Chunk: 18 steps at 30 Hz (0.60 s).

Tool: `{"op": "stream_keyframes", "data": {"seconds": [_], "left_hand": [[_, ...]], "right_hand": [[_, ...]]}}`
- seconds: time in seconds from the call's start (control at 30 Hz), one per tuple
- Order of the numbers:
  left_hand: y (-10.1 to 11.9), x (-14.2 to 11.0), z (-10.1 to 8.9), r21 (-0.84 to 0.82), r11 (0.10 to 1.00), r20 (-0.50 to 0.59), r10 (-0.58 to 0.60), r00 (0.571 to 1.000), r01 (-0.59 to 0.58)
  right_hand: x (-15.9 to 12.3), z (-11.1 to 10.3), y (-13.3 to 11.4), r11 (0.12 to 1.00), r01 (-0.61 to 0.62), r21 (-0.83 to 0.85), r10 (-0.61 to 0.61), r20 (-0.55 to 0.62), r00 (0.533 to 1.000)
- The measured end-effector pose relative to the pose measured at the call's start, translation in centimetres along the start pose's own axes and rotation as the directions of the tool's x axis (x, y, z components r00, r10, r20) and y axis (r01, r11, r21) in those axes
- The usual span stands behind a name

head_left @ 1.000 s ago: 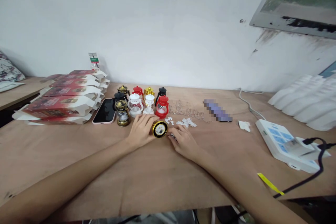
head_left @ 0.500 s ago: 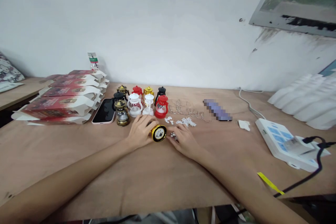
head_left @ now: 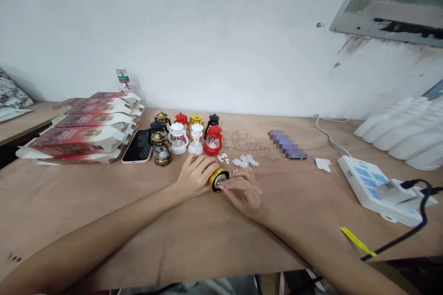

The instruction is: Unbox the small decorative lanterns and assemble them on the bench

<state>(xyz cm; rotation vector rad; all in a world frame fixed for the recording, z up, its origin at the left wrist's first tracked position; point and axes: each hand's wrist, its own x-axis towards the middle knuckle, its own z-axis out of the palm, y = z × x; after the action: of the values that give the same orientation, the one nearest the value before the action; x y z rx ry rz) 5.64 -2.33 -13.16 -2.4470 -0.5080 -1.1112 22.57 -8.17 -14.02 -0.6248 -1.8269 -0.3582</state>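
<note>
My left hand is wrapped round a small gold lantern lying on its side, its round base turned towards me and to the right. At the open underside of that base, my right hand has its thumb and fingertips pinched together. Whatever sits between them is too small to make out. A few tiny round pieces show just behind the right fingers, partly hidden. Beyond my hands stand several upright mini lanterns, among them a red lantern, a white lantern and a bronze lantern.
White plastic bits and thin wire hooks lie behind my right hand. Left are a phone and stacked red boxes. Right are a pixelated purple object, a power strip with cables and a yellow strip.
My right hand has come from the small pieces on the table to the lantern's base, fingers now pinched. The left hand has shifted the lantern slightly right and tilted its base.
</note>
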Motion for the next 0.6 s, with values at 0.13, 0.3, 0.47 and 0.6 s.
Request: {"op": "stream_keyframes", "data": {"seconds": [0.13,0.3,0.47,0.6], "left_hand": [[0.1,0.1,-0.1,-0.018,1.000,-0.022,0.016,1.000,-0.017],[-0.2,-0.1,-0.2,-0.076,0.996,-0.006,-0.044,0.999,0.044],[-0.6,-0.3,-0.2,-0.108,0.975,0.046,-0.192,0.980,0.196],[-0.9,-0.4,-0.1,-0.131,0.951,0.077,-0.270,0.960,0.279]], "right_hand": [[0.3,0.0,0.0,1.000,0.012,0.003,-0.012,0.019,1.000],[0.3,-0.3,0.3,1.000,0.023,0.013,-0.023,0.005,1.000],[0.3,-1.4,1.9,0.987,-0.116,-0.108,0.121,0.048,0.991],[0.2,-2.0,3.6,0.957,-0.179,-0.230,0.249,0.326,0.912]]}}
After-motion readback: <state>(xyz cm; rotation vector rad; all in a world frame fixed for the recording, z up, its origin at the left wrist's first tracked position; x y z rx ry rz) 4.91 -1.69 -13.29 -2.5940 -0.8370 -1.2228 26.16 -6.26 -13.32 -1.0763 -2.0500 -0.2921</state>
